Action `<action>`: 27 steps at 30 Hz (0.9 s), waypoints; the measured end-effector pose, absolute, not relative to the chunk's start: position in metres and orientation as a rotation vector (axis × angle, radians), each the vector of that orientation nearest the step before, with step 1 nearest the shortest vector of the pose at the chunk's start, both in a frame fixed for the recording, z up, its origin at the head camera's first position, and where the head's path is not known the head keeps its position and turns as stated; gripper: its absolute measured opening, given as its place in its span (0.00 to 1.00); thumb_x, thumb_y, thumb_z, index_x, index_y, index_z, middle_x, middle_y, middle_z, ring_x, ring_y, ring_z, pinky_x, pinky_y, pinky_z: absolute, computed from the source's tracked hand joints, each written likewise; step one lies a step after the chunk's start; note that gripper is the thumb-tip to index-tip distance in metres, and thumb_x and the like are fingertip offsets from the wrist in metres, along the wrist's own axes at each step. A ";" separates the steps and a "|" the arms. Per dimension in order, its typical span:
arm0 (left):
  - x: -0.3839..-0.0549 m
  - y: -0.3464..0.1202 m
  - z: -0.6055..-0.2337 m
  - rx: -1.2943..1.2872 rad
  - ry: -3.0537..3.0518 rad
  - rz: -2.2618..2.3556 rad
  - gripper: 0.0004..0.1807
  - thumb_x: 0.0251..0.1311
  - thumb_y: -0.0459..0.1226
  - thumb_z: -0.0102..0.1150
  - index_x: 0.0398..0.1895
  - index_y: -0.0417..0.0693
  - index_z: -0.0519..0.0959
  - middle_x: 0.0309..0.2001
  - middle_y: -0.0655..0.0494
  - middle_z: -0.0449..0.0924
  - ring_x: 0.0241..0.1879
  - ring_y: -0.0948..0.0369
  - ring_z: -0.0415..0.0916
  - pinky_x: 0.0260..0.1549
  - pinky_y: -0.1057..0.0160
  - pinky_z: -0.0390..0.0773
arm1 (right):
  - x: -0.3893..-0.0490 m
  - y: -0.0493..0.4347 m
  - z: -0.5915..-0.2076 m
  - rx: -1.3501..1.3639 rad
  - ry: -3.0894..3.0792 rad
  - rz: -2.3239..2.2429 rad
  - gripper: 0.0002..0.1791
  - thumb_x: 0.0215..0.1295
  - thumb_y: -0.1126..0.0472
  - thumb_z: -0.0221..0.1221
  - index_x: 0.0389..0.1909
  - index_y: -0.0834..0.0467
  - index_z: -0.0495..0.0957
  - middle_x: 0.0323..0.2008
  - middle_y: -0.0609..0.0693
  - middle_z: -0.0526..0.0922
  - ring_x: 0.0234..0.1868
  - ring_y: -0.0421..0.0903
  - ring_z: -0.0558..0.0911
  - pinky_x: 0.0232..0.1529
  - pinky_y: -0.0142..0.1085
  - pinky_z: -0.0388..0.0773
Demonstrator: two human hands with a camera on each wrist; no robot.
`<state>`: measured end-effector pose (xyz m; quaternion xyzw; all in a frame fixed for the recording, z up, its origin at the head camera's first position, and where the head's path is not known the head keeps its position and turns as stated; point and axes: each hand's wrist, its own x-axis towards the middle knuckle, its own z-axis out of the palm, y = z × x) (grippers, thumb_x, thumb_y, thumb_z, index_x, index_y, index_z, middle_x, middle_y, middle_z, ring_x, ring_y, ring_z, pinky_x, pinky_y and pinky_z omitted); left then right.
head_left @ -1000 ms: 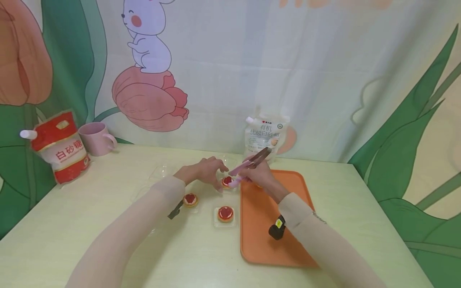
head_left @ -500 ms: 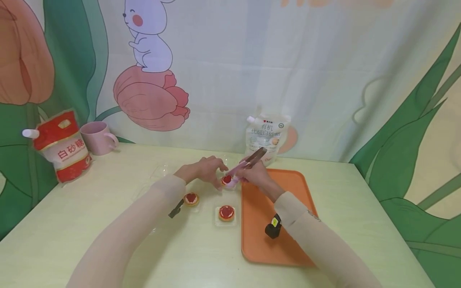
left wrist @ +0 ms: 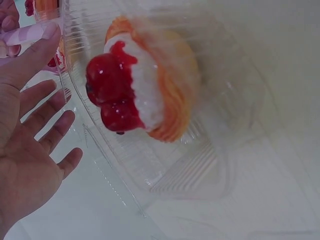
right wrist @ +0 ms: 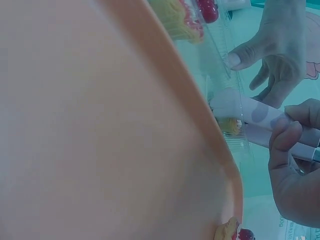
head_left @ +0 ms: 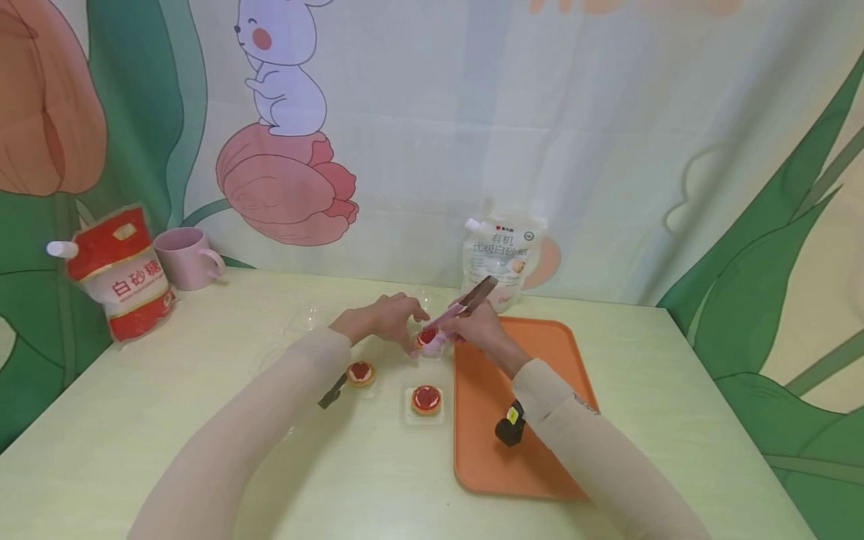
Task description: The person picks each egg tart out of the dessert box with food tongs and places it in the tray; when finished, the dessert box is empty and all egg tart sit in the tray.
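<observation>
My right hand (head_left: 478,326) grips pink tongs (head_left: 448,315) with brown handle ends. The tong tips are around a small tart (head_left: 427,339) with red fruit topping and white cream, at a clear plastic box beside the tray. In the right wrist view the tongs (right wrist: 265,112) reach into that box, partly covering the tart (right wrist: 230,125). My left hand (head_left: 391,319) is beside the box with its thumb and fingers spread. In the left wrist view the left hand (left wrist: 35,135) has nearly straight fingers near a clear box (left wrist: 220,170) holding another tart (left wrist: 145,85).
An orange tray (head_left: 526,465) lies on the right, a tart (right wrist: 227,230) at its far end. Two boxed tarts, one left (head_left: 361,373) and one nearer (head_left: 426,400), sit on the table. A white pouch (head_left: 502,255), red-white bag (head_left: 124,277) and pink mug (head_left: 189,259) stand behind.
The right hand and tongs have shifted slightly left, with the tongs' handle ends lower. The left hand stays almost in place beside the box.
</observation>
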<state>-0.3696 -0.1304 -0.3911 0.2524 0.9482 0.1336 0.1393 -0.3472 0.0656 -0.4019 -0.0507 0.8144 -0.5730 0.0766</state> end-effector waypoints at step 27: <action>-0.368 -0.129 -0.389 0.693 2.733 0.396 0.38 0.49 0.45 0.78 0.65 0.47 0.75 0.59 0.49 0.77 0.61 0.51 0.69 0.63 0.47 0.66 | -0.349 0.065 -0.405 -0.102 2.437 -1.787 0.11 0.58 0.70 0.68 0.37 0.63 0.74 0.33 0.58 0.86 0.24 0.43 0.83 0.31 0.35 0.85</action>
